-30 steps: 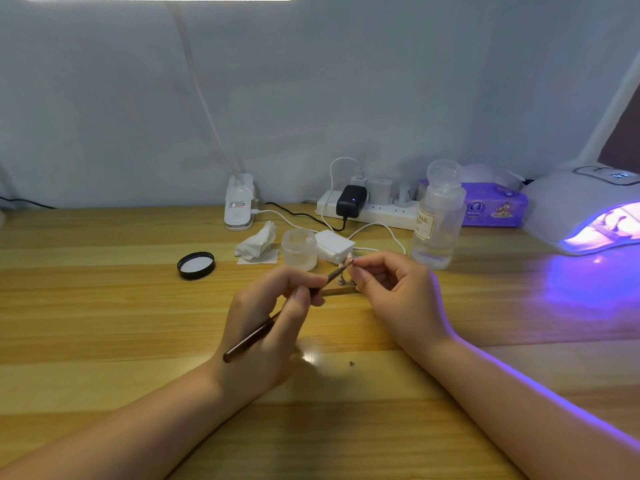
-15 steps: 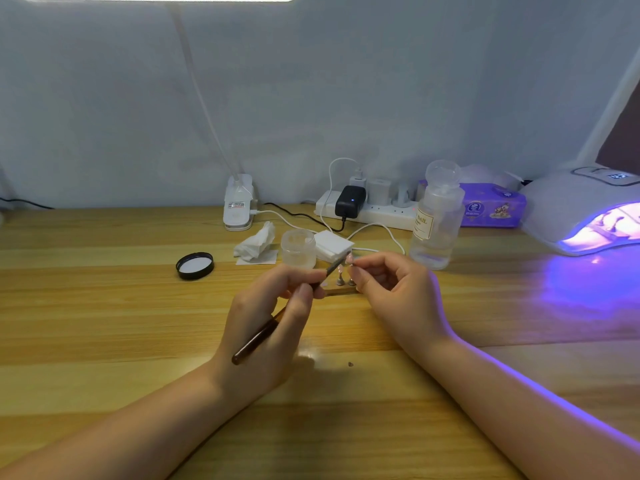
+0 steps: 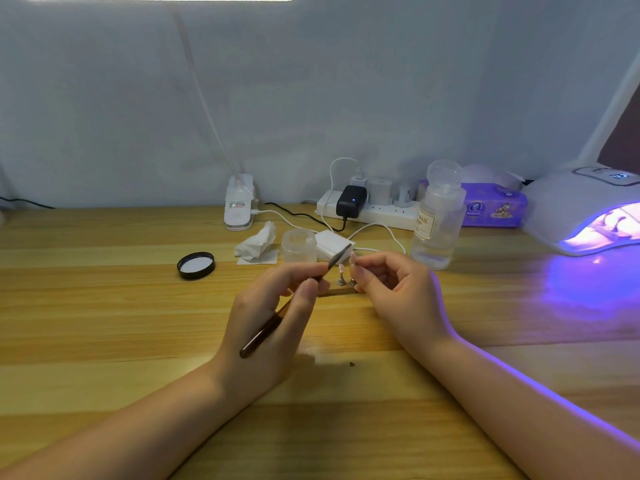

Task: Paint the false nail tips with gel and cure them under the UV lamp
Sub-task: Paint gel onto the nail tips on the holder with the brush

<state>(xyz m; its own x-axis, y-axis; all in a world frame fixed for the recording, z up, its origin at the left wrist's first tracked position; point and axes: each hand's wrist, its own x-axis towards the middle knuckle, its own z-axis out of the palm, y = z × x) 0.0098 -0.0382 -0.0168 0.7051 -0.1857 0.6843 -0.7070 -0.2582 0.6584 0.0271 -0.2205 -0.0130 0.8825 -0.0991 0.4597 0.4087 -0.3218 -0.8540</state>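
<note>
A slim dark-handled gel brush (image 3: 294, 299) is pinched pen-style in the left hand (image 3: 273, 327), its bristle end angled up toward the right hand (image 3: 398, 296). A small pale false nail tip (image 3: 353, 258) is pinched between the right thumb and forefinger, above little metal stands (image 3: 342, 279) on the wooden table (image 3: 104, 323). A white UV lamp (image 3: 585, 209), lit violet, is seen far right. A frosted jar (image 3: 299, 244) and black lid (image 3: 196, 265) are noted behind.

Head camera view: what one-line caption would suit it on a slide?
Left hand holds a brush beside a nail tip pinched in the right hand, UV lamp glowing nearby.
</note>
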